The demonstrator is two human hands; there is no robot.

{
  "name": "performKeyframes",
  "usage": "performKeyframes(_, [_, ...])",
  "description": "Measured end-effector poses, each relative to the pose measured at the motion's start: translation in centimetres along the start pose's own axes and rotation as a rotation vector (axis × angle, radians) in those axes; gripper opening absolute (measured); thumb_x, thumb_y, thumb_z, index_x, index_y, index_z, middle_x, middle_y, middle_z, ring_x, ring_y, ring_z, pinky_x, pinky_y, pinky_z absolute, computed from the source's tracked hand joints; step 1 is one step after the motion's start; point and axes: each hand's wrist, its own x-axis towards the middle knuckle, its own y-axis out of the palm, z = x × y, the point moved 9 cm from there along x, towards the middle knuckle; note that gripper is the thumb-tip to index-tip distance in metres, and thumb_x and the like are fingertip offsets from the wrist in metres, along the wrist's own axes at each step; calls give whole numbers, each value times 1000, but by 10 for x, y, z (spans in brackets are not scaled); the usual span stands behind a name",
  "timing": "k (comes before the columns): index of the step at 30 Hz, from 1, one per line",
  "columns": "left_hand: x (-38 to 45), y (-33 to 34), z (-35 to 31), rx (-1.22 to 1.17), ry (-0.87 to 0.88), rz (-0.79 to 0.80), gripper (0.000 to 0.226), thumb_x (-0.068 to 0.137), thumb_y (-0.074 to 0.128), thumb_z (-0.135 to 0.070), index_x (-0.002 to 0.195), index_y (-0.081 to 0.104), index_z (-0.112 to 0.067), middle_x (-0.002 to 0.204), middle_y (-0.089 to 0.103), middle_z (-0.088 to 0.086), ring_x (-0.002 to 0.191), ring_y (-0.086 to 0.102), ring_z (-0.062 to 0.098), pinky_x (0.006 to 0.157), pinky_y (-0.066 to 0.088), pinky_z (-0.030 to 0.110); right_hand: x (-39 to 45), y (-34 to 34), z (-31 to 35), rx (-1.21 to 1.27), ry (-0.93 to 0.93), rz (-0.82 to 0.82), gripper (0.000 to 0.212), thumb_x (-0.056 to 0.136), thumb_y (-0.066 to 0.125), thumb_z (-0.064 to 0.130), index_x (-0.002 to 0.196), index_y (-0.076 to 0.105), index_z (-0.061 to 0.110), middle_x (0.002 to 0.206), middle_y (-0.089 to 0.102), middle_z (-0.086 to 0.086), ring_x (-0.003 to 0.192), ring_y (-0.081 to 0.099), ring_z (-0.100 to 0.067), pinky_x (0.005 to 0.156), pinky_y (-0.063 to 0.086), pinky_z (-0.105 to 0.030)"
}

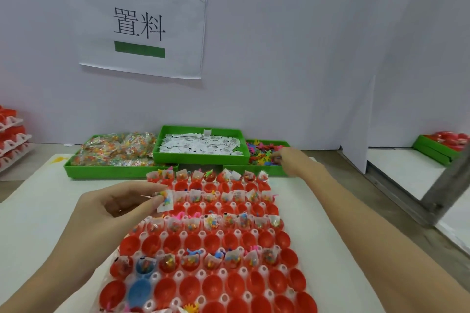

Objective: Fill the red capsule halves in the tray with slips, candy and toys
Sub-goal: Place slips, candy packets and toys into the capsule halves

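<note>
A clear tray (201, 274) of red capsule halves (231, 239) lies in front of me; alternate rows hold slips, candy packets and toys, the rows between look empty. Two halves (140, 290) at the near left are blue. My left hand (119, 207) pinches a white slip with a candy packet and a small toy (165, 199) over the tray's upper left. My right hand (297, 160) reaches into the green bin of colourful toys (262, 152), fingers curled down among them. The green bin of slips (201, 146) stands in the middle, the green bin of candy packets (114, 152) to its left.
A white mat (38, 211) covers the table under the tray. Stacked trays of red halves (11, 134) stand at the far left. A white partition (356, 122) and a metal bar (442, 185) rise at the right, with another green bin (437, 147) of red pieces beyond.
</note>
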Motion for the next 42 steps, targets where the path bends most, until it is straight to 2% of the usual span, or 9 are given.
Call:
performKeyframes(4, [1,1,0,22,7,8,22,72,80,-30,93,83,-36,86,81,-1,76,78,18,70,57,13,4,-14,9,-21,13,-32,21,95,67,4,114,75,4,118,72,-16,109,67,-29,92,52,-35])
performKeyframes(9, [1,0,-2,33,18,1,20,73,80,-27,90,83,-37,85,80,-1,74,78,17,69,57,13,9,-24,9,44,53,-82,15,89,78,12,101,77,3,103,75,-12,98,68,-24,84,53,-34])
performKeyframes(12, [0,0,-2,41,17,-1,20,72,80,-29,90,82,-39,85,81,-3,74,77,15,68,57,12,10,-27,7,94,64,-145,13,91,76,16,95,78,4,95,76,-12,84,65,-20,77,50,-33])
performKeyframes(17, [2,0,0,39,2,-7,18,74,81,-26,89,82,-37,83,80,-2,72,77,15,67,57,11,1,-35,4,127,72,-337,11,92,68,10,92,79,7,85,77,-10,82,71,-23,75,54,-32])
performKeyframes(24, [0,3,0,27,-4,16,18,72,80,-28,89,83,-34,83,80,2,73,77,17,68,57,13,-13,-40,6,251,33,-533,9,95,65,12,98,70,5,82,74,-12,74,69,-27,73,59,-40])
performKeyframes(32, [0,4,0,36,-8,23,17,74,81,-26,87,83,-36,86,80,-2,74,77,15,68,57,11,-11,-34,-6,450,96,-606,10,94,68,9,97,76,4,95,76,-10,83,63,-17,78,47,-27])
performKeyframes(35, [1,2,-1,28,-4,14,17,73,80,-27,87,83,-37,85,80,-2,74,77,15,68,57,12,-14,-35,-15,599,152,-654,10,92,72,14,96,77,6,89,76,-8,83,70,-20,81,56,-34])
performKeyframes(39, [1,2,-1,26,3,18,17,74,81,-27,87,83,-37,85,80,-2,73,77,16,67,57,12,-14,-29,-17,651,157,-617,9,92,74,16,96,75,7,82,76,-9,75,73,-21,79,60,-40])
performKeyframes(42, [1,2,-1,31,5,20,17,74,81,-28,88,83,-38,86,80,-4,75,77,14,68,57,12,-17,-25,-16,643,152,-603,11,92,73,13,102,75,7,89,78,-9,77,73,-20,79,61,-41])
